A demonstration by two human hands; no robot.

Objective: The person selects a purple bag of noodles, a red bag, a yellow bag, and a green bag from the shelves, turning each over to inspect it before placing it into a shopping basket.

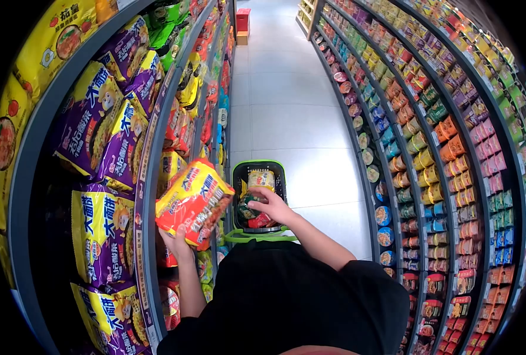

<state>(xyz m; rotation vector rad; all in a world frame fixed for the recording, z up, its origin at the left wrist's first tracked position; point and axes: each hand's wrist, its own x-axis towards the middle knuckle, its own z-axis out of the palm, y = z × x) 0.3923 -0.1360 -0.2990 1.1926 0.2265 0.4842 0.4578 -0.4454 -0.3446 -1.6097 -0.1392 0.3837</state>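
Note:
A red and yellow instant noodle multipack [196,204] is held up beside the left shelf, tilted, with its printed front toward me. My left hand [177,244] grips its lower left edge from below; part of the fingers is hidden behind the pack. My right hand [270,205] is apart from the pack, fingers spread and holding nothing, over the shopping basket [259,164]. That basket is black with a green rim and stands in front of me. Inside it lie a pale yellow package [261,178], a dark green package [246,207] and a red package [261,220].
Purple and yellow noodle packs [106,234] line the left shelf [147,148] close by. The right shelf [376,118] carries rows of cup noodles and small snack packs. A tiled floor [286,112] runs ahead between them, with a red box [243,21] at the far end.

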